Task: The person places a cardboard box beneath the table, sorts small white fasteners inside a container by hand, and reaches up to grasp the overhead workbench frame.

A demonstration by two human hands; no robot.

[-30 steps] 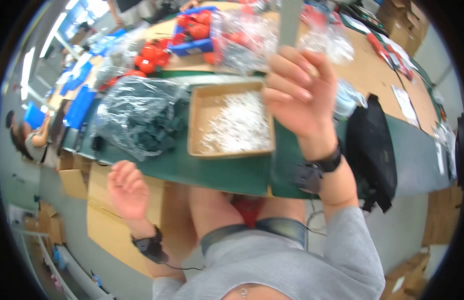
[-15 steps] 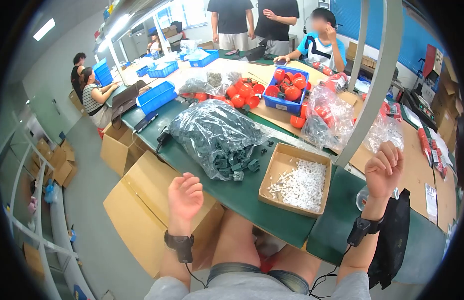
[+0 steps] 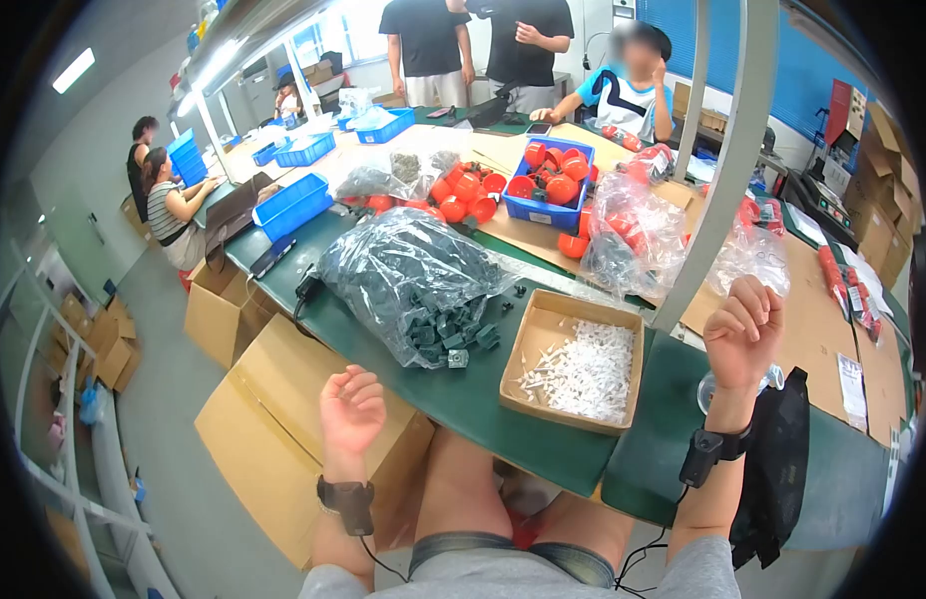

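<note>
My left hand [image 3: 352, 409] is raised over the large cardboard box, palm up with its fingers curled in and nothing showing in them. Above the right part of the bench, my right hand [image 3: 744, 334] is also raised, its fingers folded loosely and nothing visible in its grip. Between the hands, a shallow cardboard tray [image 3: 514, 351] holds many small white plastic pieces. To its left lies a clear plastic bag [image 3: 393, 265] of dark green parts, several spilling from its mouth. A transparent round container [image 3: 704, 392] is partly hidden behind my right wrist.
A big cardboard box [image 3: 253, 409] stands against the bench's front edge. Farther back are a blue bin [image 3: 543, 214] of red cups, an empty-looking blue bin [image 3: 293, 207] and clear bags [image 3: 623, 230]. A metal post [image 3: 727, 190] rises at the right. Several people are around the bench.
The camera view has shifted slightly, so the bench things appear a little farther left. Both hands stay raised, with their fingers still curled. Nothing on the bench has been taken up.
</note>
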